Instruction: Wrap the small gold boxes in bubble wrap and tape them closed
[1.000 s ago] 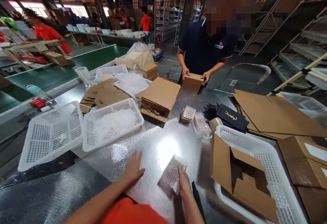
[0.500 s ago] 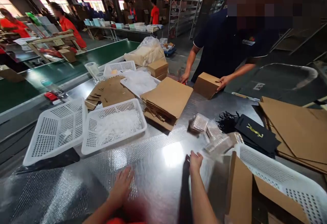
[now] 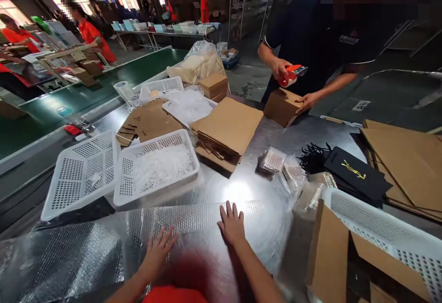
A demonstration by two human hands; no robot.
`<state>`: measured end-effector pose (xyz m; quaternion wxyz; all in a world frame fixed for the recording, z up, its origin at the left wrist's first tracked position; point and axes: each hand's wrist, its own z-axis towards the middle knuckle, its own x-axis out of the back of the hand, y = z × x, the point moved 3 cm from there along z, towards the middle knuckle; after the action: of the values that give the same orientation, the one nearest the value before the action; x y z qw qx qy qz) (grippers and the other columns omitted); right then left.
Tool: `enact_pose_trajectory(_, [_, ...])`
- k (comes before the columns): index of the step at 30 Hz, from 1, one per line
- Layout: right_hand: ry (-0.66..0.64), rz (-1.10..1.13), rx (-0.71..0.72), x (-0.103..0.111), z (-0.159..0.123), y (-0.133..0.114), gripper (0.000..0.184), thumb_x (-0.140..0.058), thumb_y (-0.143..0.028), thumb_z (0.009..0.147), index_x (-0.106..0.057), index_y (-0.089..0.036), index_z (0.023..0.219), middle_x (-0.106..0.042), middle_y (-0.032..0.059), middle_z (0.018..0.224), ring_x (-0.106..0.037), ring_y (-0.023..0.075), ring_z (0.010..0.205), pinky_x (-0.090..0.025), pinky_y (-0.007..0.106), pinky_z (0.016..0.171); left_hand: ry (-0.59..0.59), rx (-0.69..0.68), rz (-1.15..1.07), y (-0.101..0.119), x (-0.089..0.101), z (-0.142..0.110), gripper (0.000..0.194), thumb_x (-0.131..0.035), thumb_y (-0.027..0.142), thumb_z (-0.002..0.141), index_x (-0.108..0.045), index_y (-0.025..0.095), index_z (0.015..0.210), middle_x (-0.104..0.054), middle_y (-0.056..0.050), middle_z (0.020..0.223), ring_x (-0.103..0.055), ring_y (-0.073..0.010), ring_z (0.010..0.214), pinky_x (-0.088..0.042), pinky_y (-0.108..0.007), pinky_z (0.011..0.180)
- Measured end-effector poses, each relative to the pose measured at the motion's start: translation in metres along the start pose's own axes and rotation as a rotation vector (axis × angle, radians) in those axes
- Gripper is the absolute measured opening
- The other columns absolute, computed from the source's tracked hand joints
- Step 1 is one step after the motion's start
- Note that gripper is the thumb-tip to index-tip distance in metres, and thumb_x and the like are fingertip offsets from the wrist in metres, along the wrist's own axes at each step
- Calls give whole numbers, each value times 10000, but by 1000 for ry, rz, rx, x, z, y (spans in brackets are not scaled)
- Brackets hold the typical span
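Note:
A clear sheet of bubble wrap (image 3: 152,222) stretches from the left across the metal table (image 3: 269,234). Flat on its near part lies my left hand (image 3: 159,250), fingers spread. My right hand (image 3: 232,224) is also spread, palm down, at the right end of the sheet. Neither hand grips anything. Beyond my right hand, several small bubble-wrapped packets (image 3: 295,174) sit in a loose cluster on the tabletop.
An open carton (image 3: 328,247) sits in a white basket (image 3: 383,222) at right, near black paper bags (image 3: 355,169). White shreds fill another basket (image 3: 157,169). Flat cardboard (image 3: 228,123) is stacked centrally. Opposite, a co-worker (image 3: 311,40) holds a red tape dispenser (image 3: 292,75) over a box (image 3: 283,106).
My right hand has let go of a wrapped packet by the cluster and come back left onto the bubble wrap. The co-worker has lifted a tape dispenser. The view has turned right.

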<state>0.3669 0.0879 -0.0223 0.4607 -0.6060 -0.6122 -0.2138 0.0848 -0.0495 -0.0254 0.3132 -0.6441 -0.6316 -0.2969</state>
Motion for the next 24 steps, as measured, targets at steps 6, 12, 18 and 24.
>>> enact_pose_trajectory(6, [158, 257, 26, -47, -93, -35, 581, -557, -278, 907, -498, -162, 1472, -273, 181, 1637, -252, 356, 1515, -261, 573, 1204, 15, -112, 10, -40, -7, -35, 738, -562, 283, 842, -364, 309, 1552, -270, -53, 1656, -266, -343, 1524, -212, -592, 1228])
enact_pose_trajectory(12, [1177, 447, -237, 66, -194, 100, 395, -470, -342, 945, -592, -180, 1284, -594, 173, 1371, -558, 294, 1281, -454, 511, 1066, 64, -57, 170, -6, 25, -11, 559, -399, 327, 968, -447, 240, 1519, -589, -152, 1438, -484, -353, 1379, -282, -594, 1163])
enact_pose_trajectory(18, [494, 372, -1059, 98, -222, 275, 237, -548, -207, 827, -703, -99, 970, -707, 227, 1019, -681, 325, 1025, -504, 399, 875, -23, 44, 182, 13, 34, 8, 555, -290, 260, 997, -402, 181, 1535, -566, -212, 1406, -590, -354, 1255, -427, -522, 1037])
enact_pose_trajectory(24, [419, 445, -1069, 77, -193, 308, 390, -729, -292, 703, -710, -49, 1007, -722, 208, 810, -704, 335, 836, -523, 390, 710, -38, 51, 151, 9, 27, 10, 609, -394, 248, 947, -335, 172, 1549, -548, -192, 1396, -517, -331, 1338, -417, -461, 1058])
